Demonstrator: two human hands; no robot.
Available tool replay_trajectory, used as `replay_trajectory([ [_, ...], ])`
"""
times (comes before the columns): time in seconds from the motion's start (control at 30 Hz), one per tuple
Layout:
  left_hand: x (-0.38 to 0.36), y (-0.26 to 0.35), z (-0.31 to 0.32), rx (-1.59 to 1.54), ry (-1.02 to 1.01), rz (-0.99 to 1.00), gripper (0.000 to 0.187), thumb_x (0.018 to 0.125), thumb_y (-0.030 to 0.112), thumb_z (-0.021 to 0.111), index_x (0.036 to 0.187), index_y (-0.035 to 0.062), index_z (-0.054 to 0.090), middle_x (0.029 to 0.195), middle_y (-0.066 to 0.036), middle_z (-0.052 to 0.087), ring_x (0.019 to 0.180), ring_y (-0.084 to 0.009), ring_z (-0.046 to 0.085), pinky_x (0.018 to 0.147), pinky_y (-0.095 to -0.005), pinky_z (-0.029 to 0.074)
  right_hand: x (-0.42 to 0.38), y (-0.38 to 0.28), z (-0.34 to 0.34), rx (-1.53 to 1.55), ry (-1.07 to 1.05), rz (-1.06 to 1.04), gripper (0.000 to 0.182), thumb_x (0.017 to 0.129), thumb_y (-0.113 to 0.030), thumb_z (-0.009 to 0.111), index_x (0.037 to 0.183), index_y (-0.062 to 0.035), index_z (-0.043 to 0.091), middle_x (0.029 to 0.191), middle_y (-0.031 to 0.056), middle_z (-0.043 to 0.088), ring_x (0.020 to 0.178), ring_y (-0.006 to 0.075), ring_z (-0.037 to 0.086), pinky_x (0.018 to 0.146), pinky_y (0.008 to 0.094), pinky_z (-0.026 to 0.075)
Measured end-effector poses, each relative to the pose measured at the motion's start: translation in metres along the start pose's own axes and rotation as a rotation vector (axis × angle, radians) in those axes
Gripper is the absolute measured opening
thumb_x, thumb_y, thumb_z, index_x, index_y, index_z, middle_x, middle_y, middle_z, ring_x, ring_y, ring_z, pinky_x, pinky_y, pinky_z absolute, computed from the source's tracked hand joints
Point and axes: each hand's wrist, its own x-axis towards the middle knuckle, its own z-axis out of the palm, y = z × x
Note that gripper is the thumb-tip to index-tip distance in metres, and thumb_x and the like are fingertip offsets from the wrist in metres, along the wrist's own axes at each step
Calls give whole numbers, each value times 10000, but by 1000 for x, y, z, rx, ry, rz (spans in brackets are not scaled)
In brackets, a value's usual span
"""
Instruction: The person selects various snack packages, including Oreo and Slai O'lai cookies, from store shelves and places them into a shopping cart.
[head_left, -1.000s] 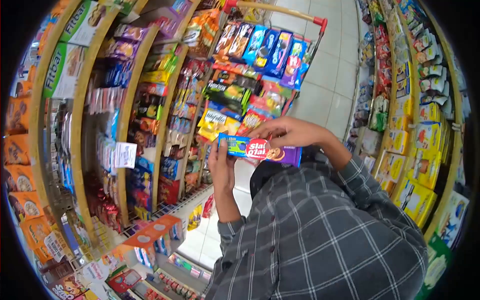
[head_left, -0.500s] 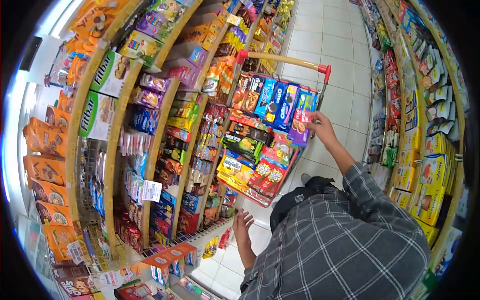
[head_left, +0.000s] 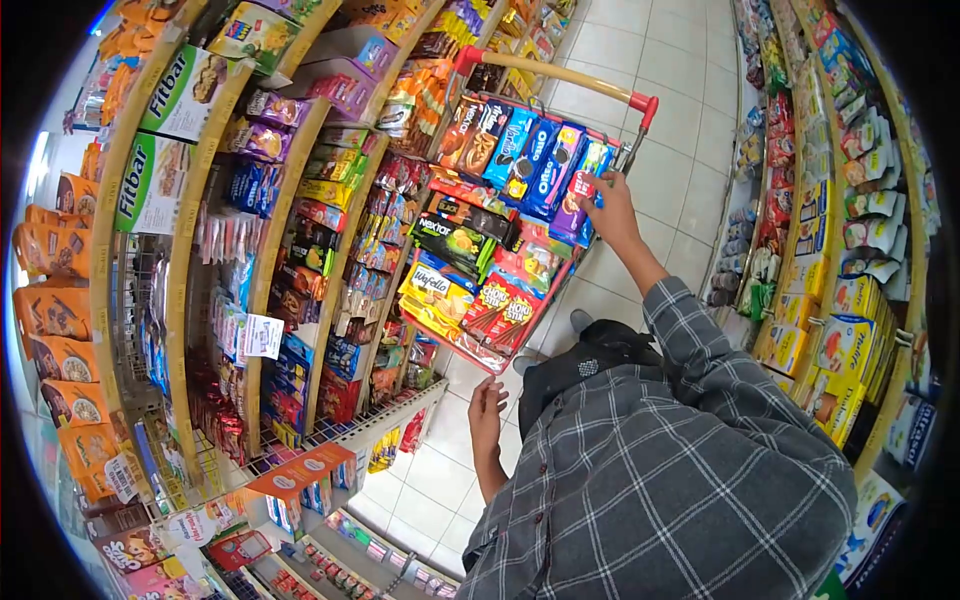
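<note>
Biscuit pack (head_left: 571, 213), probably light, slick, brittle inside and best pinched by its long edges, lies in the cart (head_left: 560, 74) at the fingertips of my right hand (head_left: 614, 210), its grip unclear, while my left hand (head_left: 487, 406) hangs apart, loosely spread, holding nothing.

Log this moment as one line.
right hand: fingers at purple pack in cart | left hand: empty, near cart | beside purple pack: Oreo pack
</note>
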Motion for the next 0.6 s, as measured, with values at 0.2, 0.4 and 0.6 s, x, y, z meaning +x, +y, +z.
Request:
replay_trajectory([
  [0.2, 19, -7, -4, 94, -2, 65, 423, 950, 357, 553, 1196, 13, 575, 1016, -73, 627, 895, -145, 594, 755, -278, 464, -4, -2, -2, 127, -72, 43, 461, 820, -260, 700, 1241, -116, 581, 1179, 179, 454, 1013, 351, 567, 864, 418, 484],
  [0.4, 26, 16, -2, 195, -19, 169, 447, 951, 348, 545, 1244, 10, 551, 1093, -83, 623, 944, -169, 603, 817, -296, 459, -13, 11, -2, 161, -89, -30, 498, 865, -320, 664, 1293, -99, 533, 1155, 158, 464, 851, 260, 603, 775, 364, 509],
  [0.6, 22, 13, -6, 81, 40, 154, 398, 948, 268, 561, 1239, -4, 551, 996, -63, 630, 881, -131, 594, 758, -259, 451, -57, 1, -8, 213, -89, -53, 618, 842, -285, 697, 1379, -115, 444, 1167, 150, 465, 874, 239, 584, 773, 351, 502],
])
